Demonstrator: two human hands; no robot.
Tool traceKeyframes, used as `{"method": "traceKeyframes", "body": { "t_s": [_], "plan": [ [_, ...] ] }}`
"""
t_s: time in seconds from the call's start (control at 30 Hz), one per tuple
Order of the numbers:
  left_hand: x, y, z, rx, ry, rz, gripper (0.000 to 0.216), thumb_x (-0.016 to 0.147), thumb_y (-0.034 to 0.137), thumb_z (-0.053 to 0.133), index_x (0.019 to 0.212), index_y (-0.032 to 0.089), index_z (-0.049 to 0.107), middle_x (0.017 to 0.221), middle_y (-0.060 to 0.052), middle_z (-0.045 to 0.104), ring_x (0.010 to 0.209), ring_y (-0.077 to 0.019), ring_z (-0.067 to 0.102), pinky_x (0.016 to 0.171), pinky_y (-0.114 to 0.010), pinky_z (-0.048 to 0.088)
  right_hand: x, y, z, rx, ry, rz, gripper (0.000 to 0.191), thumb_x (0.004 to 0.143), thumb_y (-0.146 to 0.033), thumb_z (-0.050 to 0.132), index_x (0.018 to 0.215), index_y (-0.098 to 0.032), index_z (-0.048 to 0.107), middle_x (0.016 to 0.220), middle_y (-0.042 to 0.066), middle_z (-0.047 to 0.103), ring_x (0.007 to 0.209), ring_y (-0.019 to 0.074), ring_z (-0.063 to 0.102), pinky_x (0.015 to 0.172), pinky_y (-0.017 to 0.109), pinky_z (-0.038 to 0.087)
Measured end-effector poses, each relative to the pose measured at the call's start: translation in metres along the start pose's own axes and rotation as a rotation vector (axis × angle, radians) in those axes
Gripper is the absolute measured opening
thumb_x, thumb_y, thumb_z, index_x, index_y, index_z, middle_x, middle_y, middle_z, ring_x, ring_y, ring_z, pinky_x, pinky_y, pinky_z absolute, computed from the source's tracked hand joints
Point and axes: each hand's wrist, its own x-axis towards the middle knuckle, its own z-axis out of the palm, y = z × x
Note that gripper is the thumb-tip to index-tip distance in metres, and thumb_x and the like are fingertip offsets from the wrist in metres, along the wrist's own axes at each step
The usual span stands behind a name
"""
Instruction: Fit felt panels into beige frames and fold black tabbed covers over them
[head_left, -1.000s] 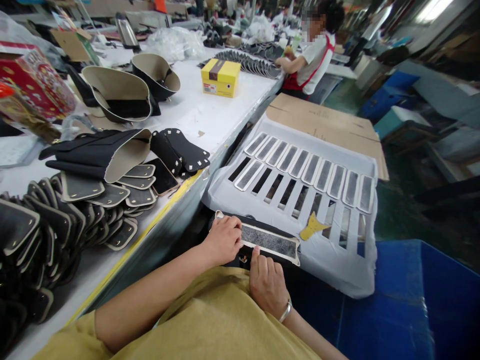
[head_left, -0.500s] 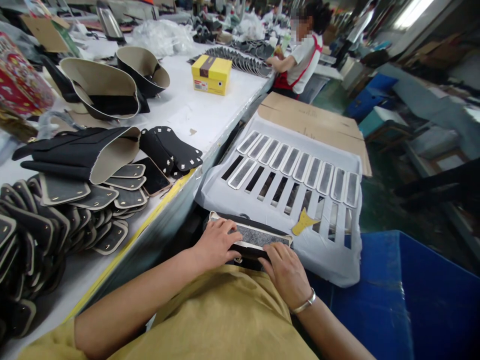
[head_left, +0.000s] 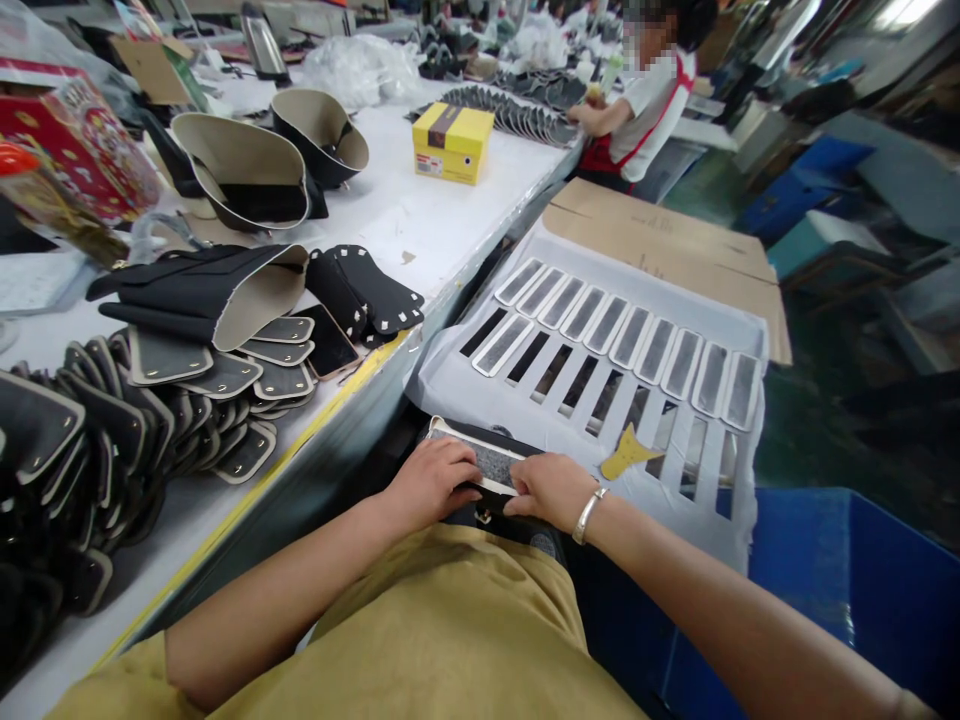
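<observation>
A grey felt-like panel [head_left: 495,462] with pale edges lies on a black piece at my lap, beside the padded tray. My left hand [head_left: 435,480] grips the panel's left end, fingers on top and thumb along the near edge. Bent fingers of my right hand [head_left: 551,488] press on its right part, thumb low at the near side; a bangle is on that wrist. Right hand and forearm cover the panel's right end. Past it, a cloth-covered slotted tray [head_left: 480,395] bears several grey white-rimmed strips [head_left: 630,335] and a yellow scrap [head_left: 628,455].
On the table at left are stacked black flaps [head_left: 112,410] with metal studs, a black bag body [head_left: 187,285], a phone [head_left: 330,345] and a yellow box [head_left: 453,145]. A blue bin [head_left: 802,560] stands at right. Another person [head_left: 645,110] works farther along the table.
My right hand has slid left along the panel, closer to my left hand, with its fingers more bent. My left hand keeps its grip. The whole view has shifted slightly.
</observation>
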Motion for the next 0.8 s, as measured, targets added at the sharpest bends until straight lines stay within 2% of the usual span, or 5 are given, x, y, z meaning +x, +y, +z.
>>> {"method": "traceKeyframes", "body": {
  "t_s": [0.27,0.53,0.7,0.8],
  "plan": [
    [-0.002,-0.002,0.010,-0.021,0.107,-0.023,0.014,0.083,0.031,0.057,0.086,0.024,0.068,0.096,-0.004,0.064,0.094,-0.0190,0.055,0.080,-0.033,0.040,0.017,-0.005,-0.006,0.040,-0.037,-0.083,0.027,0.072,-0.047,0.063,0.071,-0.020,0.066,0.067,0.002,0.065,0.066,0.0173,0.059,0.051,0.024,0.030],
    [-0.009,-0.004,0.004,-0.020,0.102,-0.040,0.014,0.086,0.029,0.053,0.085,0.024,0.067,0.100,0.000,0.066,0.102,-0.0158,0.056,0.090,-0.036,0.033,0.011,-0.005,0.000,0.034,-0.035,0.070,0.044,0.075,-0.060,0.053,0.068,-0.019,0.067,0.064,0.006,0.065,0.065,0.0204,0.061,0.051,0.025,0.033],
    [-0.016,-0.014,-0.001,0.019,0.198,-0.153,0.018,0.079,0.039,0.060,0.082,0.023,0.066,0.116,-0.006,0.056,0.114,-0.0238,0.045,0.094,-0.041,0.032,0.016,-0.009,-0.007,0.063,-0.073,0.104,0.047,0.076,-0.061,0.052,0.063,-0.018,0.068,0.059,0.007,0.064,0.061,0.0193,0.060,0.053,0.026,0.036],
    [-0.018,-0.019,0.000,-0.043,0.196,-0.212,0.020,0.076,0.041,0.063,0.079,0.022,0.063,0.119,-0.005,0.052,0.117,-0.0245,0.041,0.096,-0.042,0.032,0.020,-0.010,-0.010,0.078,-0.092,0.110,0.049,0.075,-0.061,0.052,0.059,-0.017,0.067,0.053,0.007,0.061,0.058,0.0186,0.059,0.053,0.025,0.037]
  ]
}}
